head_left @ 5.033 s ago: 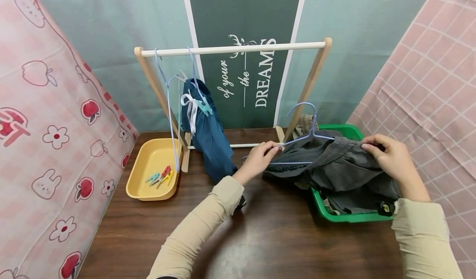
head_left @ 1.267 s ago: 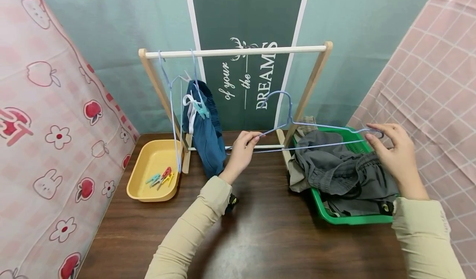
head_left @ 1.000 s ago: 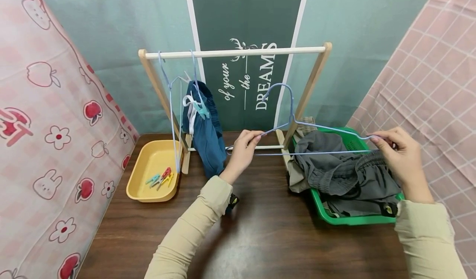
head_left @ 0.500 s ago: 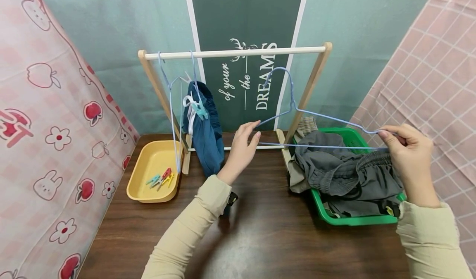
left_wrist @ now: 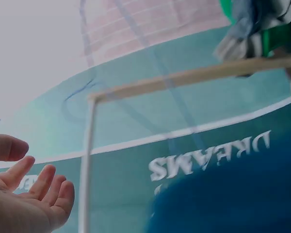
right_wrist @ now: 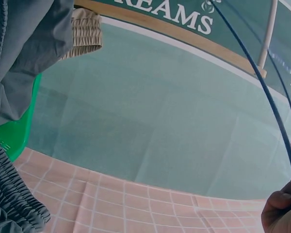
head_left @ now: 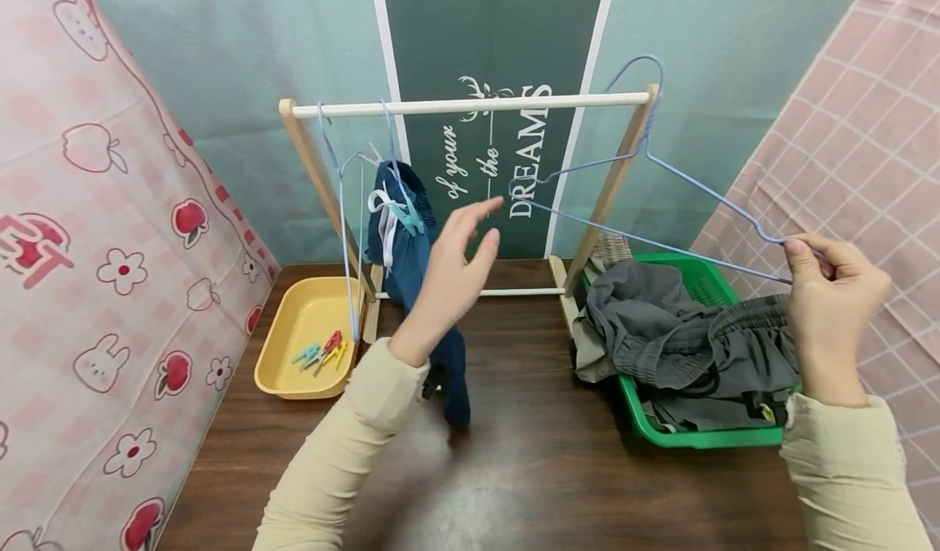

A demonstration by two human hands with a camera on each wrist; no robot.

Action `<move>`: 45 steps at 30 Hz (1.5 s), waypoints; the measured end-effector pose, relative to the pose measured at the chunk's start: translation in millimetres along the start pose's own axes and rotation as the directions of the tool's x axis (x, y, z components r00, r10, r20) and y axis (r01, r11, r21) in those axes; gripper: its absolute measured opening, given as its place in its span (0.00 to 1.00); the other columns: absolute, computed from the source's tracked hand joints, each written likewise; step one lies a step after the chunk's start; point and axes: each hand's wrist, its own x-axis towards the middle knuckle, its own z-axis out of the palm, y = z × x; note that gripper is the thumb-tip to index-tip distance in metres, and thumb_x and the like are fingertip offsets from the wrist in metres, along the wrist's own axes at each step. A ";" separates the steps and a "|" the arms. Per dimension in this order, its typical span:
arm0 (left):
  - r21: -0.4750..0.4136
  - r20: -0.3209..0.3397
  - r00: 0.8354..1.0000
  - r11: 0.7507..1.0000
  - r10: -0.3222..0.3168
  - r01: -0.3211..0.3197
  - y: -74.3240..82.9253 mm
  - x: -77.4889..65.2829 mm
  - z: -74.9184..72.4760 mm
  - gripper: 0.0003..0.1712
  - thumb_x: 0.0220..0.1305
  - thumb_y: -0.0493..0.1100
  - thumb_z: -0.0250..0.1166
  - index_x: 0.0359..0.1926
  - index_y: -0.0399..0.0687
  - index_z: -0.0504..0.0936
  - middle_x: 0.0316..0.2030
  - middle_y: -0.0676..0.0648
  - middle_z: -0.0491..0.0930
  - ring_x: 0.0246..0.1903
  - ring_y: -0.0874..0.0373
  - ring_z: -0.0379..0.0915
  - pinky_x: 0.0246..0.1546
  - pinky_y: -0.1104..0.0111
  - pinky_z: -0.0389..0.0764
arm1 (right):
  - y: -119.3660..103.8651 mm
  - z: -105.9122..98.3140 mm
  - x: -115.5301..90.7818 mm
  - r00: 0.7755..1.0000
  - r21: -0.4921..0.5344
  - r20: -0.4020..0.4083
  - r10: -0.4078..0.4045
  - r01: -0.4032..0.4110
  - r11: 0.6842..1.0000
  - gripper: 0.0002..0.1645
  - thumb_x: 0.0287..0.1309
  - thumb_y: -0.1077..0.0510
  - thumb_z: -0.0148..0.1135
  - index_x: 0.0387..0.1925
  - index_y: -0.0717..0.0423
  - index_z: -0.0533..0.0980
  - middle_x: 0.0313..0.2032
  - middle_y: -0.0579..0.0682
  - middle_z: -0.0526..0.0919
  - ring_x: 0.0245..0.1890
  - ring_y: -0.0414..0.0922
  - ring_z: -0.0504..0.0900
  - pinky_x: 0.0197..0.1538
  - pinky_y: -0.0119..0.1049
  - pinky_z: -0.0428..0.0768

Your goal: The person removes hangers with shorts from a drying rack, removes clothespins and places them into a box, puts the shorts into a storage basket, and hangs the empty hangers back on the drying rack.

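Observation:
My right hand (head_left: 837, 314) pinches one end of a blue wire hanger (head_left: 705, 184), which is tilted, its hook up beside the right end of the rack's white top bar (head_left: 470, 104). In the right wrist view the hanger's wires (right_wrist: 262, 82) run up from my fingers. My left hand (head_left: 451, 277) is in the air with fingers extended and holds nothing; in the left wrist view its fingers (left_wrist: 41, 182) are relaxed and apart. Behind it, dark blue pants (head_left: 400, 233) hang on another hanger, fixed with a light-blue clothespin (head_left: 409, 216).
A green basket (head_left: 705, 438) of grey clothes (head_left: 654, 322) stands at the right. At the left, a yellow tray (head_left: 275, 331) holds several clothespins (head_left: 323, 353). A bare hanger (head_left: 345, 241) hangs near the rack's left post (head_left: 316, 167). Wooden posts and feet border the rack.
Earlier the hanger was against grey clothes, which now lie in the basket. My left hand has let go of the hanger and drawn left; my right has carried it up and right.

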 end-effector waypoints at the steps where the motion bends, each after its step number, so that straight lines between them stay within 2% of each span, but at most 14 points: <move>1: -0.011 -0.014 1.000 1.000 0.008 -0.008 3.3 1.3 -6.1 0.22 0.71 0.39 0.51 0.65 0.45 0.70 0.62 0.43 0.70 0.59 0.53 0.67 0.61 0.59 0.70 | 0.0 0.6 0.3 1.000 -0.006 -0.009 0.006 -0.006 1.000 0.13 0.54 0.63 0.68 0.23 0.39 0.84 0.11 0.33 0.61 0.16 0.30 0.58 0.23 0.19 0.56; 9: -0.077 -0.159 0.987 0.997 -0.004 -0.009 14.2 11.0 -58.3 0.23 0.71 0.36 0.50 0.65 0.40 0.68 0.63 0.43 0.69 0.62 0.55 0.65 0.63 0.62 0.69 | 2.8 5.2 0.3 0.998 -0.044 -0.026 0.053 -0.054 0.998 0.20 0.54 0.63 0.67 0.19 0.31 0.79 0.12 0.30 0.64 0.18 0.27 0.60 0.25 0.18 0.58; 14: -0.233 -0.259 0.954 0.969 -0.149 0.088 15.8 14.5 -92.1 0.23 0.70 0.34 0.50 0.65 0.41 0.68 0.61 0.44 0.72 0.61 0.57 0.68 0.63 0.65 0.70 | 7.5 8.6 -2.4 0.999 -0.062 -0.019 0.044 -0.045 0.997 0.18 0.55 0.61 0.67 0.21 0.30 0.80 0.13 0.28 0.65 0.19 0.26 0.62 0.27 0.18 0.60; 18: -0.404 -0.366 0.890 0.908 -0.274 0.113 14.6 16.6 -116.1 0.22 0.69 0.31 0.50 0.63 0.44 0.70 0.55 0.46 0.75 0.55 0.58 0.71 0.58 0.67 0.72 | 9.5 11.4 -3.7 1.000 -0.078 -0.016 0.023 -0.025 0.997 0.19 0.56 0.60 0.66 0.21 0.29 0.79 0.13 0.28 0.64 0.19 0.26 0.61 0.28 0.19 0.59; 22: -0.488 -0.500 0.798 0.871 -0.338 0.064 3.3 22.3 -134.8 0.19 0.69 0.30 0.50 0.58 0.45 0.73 0.49 0.50 0.75 0.49 0.61 0.71 0.52 0.68 0.72 | 11.6 12.5 -5.1 1.000 -0.107 -0.012 0.014 -0.015 0.994 0.19 0.57 0.59 0.66 0.21 0.27 0.78 0.13 0.29 0.62 0.19 0.26 0.60 0.27 0.19 0.58; 25: -0.489 -0.589 0.718 0.871 -0.370 0.047 -12.2 28.9 -146.0 0.15 0.70 0.31 0.50 0.53 0.46 0.74 0.45 0.51 0.74 0.46 0.62 0.71 0.49 0.69 0.72 | 13.2 12.8 -7.5 1.000 -0.116 -0.003 0.019 -0.019 0.993 0.18 0.57 0.58 0.66 0.21 0.28 0.78 0.13 0.29 0.63 0.20 0.27 0.61 0.26 0.19 0.58; 27: -0.474 -0.623 0.676 0.877 -0.395 0.076 -25.2 33.5 -151.7 0.14 0.70 0.32 0.50 0.52 0.48 0.74 0.43 0.52 0.73 0.45 0.63 0.70 0.48 0.70 0.72 | 14.1 12.9 -9.8 1.000 -0.126 0.005 0.020 -0.019 0.992 0.18 0.57 0.57 0.66 0.21 0.27 0.78 0.14 0.29 0.64 0.20 0.27 0.61 0.25 0.18 0.59; 28: -0.458 -0.633 0.660 0.883 -0.404 0.101 -32.2 35.4 -153.9 0.13 0.70 0.33 0.50 0.51 0.48 0.74 0.43 0.53 0.73 0.45 0.64 0.69 0.47 0.71 0.72 | 14.6 13.0 -11.2 1.000 -0.132 0.009 0.021 -0.019 0.991 0.18 0.57 0.57 0.66 0.21 0.27 0.78 0.14 0.29 0.64 0.20 0.26 0.62 0.26 0.18 0.59; 30: -0.419 -0.638 0.646 0.893 -0.418 0.163 -46.7 38.5 -156.7 0.14 0.70 0.33 0.49 0.52 0.49 0.74 0.43 0.55 0.72 0.46 0.65 0.68 0.48 0.72 0.71 | 15.7 13.6 -14.0 1.000 -0.141 0.017 0.018 -0.016 0.990 0.18 0.56 0.57 0.66 0.21 0.25 0.77 0.15 0.28 0.65 0.20 0.26 0.62 0.26 0.18 0.59; 33: -0.321 -0.622 0.664 0.908 -0.416 0.269 -66.9 41.1 -157.8 0.18 0.70 0.33 0.48 0.57 0.50 0.72 0.48 0.55 0.71 0.52 0.65 0.67 0.53 0.76 0.69 | 17.8 15.1 -18.1 1.000 -0.147 0.027 0.011 -0.007 0.989 0.16 0.56 0.56 0.66 0.22 0.27 0.79 0.15 0.27 0.65 0.20 0.25 0.63 0.26 0.18 0.60; 36: -0.214 -0.570 0.708 0.907 -0.417 0.362 -81.2 41.7 -155.4 0.24 0.69 0.34 0.47 0.64 0.51 0.67 0.58 0.51 0.70 0.59 0.62 0.64 0.61 0.77 0.66 | 20.9 16.8 -21.7 0.999 -0.157 0.047 0.019 -0.011 0.988 0.06 0.57 0.56 0.65 0.28 0.42 0.85 0.14 0.25 0.66 0.19 0.25 0.63 0.25 0.18 0.61; 39: -0.133 -0.476 0.763 0.893 -0.437 0.429 -90.3 42.1 -151.2 0.31 0.68 0.36 0.47 0.71 0.54 0.58 0.68 0.49 0.62 0.67 0.59 0.59 0.68 0.71 0.63 | 24.7 18.1 -24.7 0.996 -0.177 0.080 0.037 -0.023 0.984 0.10 0.58 0.56 0.65 0.34 0.57 0.86 0.14 0.21 0.68 0.17 0.24 0.64 0.24 0.17 0.61; 42: -0.087 -0.392 0.804 0.888 -0.447 0.452 -96.5 43.0 -147.5 0.36 0.67 0.37 0.47 0.74 0.58 0.50 0.73 0.49 0.55 0.72 0.56 0.52 0.72 0.63 0.59 | 28.6 19.1 -27.7 0.989 -0.221 0.137 0.061 -0.030 0.975 0.15 0.59 0.53 0.63 0.37 0.62 0.84 0.15 0.17 0.69 0.17 0.23 0.64 0.22 0.16 0.61; 45: -0.056 -0.364 0.828 0.898 -0.426 0.437 -102.8 45.7 -145.9 0.37 0.68 0.39 0.48 0.75 0.59 0.48 0.74 0.50 0.53 0.73 0.56 0.50 0.73 0.58 0.56 | 31.9 19.9 -30.7 0.977 -0.290 0.196 0.085 -0.025 0.957 0.19 0.61 0.50 0.62 0.40 0.64 0.83 0.16 0.13 0.68 0.17 0.22 0.65 0.23 0.16 0.62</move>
